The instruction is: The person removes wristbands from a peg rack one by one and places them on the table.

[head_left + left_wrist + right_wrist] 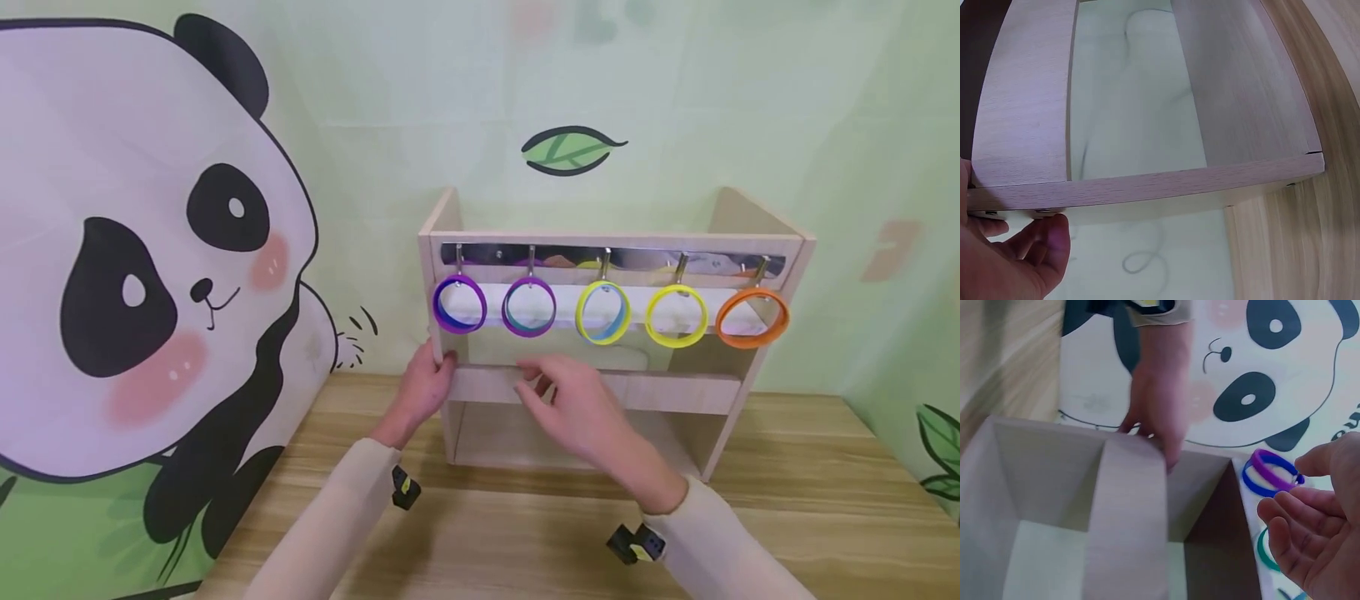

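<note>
My left hand (422, 385) grips the left side panel of a pale wooden rack (540, 389), its thumb at the front edge. In the left wrist view the fingers of the left hand (1019, 259) curl against the panel's outer face. My right hand (581, 408) hovers before the middle crossbar with loosely bent fingers and holds nothing. The right wrist view shows the right hand (1316, 519) beside the rings. Above it, a purple ring (460, 330), another purple ring (529, 332), a yellow-and-blue ring (580, 312), a yellow ring (677, 342) and an orange ring (752, 342) hang from hooks.
The hooks sit on a shiny metal strip (570, 255) across the rack's upper front. Under the rack is a wood-grain tabletop (495, 542). Behind stands a pale green backdrop (405, 183) printed with a large panda (150, 75) on the left.
</note>
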### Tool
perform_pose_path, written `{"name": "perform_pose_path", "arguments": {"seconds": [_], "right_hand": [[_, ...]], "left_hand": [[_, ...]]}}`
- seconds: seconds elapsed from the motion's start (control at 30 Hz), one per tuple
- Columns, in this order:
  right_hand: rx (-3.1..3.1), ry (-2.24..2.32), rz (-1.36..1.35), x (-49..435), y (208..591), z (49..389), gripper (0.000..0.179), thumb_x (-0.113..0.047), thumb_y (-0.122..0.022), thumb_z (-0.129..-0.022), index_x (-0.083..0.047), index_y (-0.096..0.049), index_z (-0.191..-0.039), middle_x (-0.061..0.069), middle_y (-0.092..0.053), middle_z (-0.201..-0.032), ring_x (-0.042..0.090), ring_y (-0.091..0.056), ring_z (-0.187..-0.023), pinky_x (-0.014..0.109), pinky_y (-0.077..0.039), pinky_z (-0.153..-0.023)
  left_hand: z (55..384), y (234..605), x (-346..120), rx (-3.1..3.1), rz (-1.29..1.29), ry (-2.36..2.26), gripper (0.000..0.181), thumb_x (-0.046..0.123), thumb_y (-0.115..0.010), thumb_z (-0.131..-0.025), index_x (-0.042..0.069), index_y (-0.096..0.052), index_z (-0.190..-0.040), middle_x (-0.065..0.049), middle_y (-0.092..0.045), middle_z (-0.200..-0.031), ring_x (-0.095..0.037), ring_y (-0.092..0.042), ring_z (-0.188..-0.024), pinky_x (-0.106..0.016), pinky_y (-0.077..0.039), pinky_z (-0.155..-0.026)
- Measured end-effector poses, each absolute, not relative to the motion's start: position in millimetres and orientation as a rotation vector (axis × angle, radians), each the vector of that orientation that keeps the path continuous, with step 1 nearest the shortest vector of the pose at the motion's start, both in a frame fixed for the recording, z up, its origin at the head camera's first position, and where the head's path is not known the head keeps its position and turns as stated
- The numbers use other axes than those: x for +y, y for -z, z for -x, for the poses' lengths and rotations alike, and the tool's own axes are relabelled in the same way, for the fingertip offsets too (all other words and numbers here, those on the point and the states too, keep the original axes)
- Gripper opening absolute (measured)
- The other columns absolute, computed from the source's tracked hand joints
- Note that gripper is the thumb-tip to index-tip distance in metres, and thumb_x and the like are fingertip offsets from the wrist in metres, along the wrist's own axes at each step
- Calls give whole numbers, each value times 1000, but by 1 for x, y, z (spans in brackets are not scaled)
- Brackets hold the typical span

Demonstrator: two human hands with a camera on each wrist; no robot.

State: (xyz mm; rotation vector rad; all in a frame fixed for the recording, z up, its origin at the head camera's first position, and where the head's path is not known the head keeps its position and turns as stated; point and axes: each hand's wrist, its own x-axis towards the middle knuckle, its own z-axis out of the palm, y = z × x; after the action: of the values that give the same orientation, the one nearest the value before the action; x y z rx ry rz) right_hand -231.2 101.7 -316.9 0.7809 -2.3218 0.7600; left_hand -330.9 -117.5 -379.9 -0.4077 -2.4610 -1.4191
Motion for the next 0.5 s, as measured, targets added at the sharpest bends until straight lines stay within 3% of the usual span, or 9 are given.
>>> {"name": "perform_pose_path", "arguments": {"seconds": [0.5], "right_hand": [[-2153,-772,-889,68,277,253,15,-11,-69,-85,-4,-70,-97,1,-65,-82,7,-56,-60,17,-48,-56]], "left_hand": [[333,382,-116,-2405,443,1469,38,16,-42,-98,6,-44,-135,-15,-54,-124,-25,-57,-105,-42,-50,-89]]}}
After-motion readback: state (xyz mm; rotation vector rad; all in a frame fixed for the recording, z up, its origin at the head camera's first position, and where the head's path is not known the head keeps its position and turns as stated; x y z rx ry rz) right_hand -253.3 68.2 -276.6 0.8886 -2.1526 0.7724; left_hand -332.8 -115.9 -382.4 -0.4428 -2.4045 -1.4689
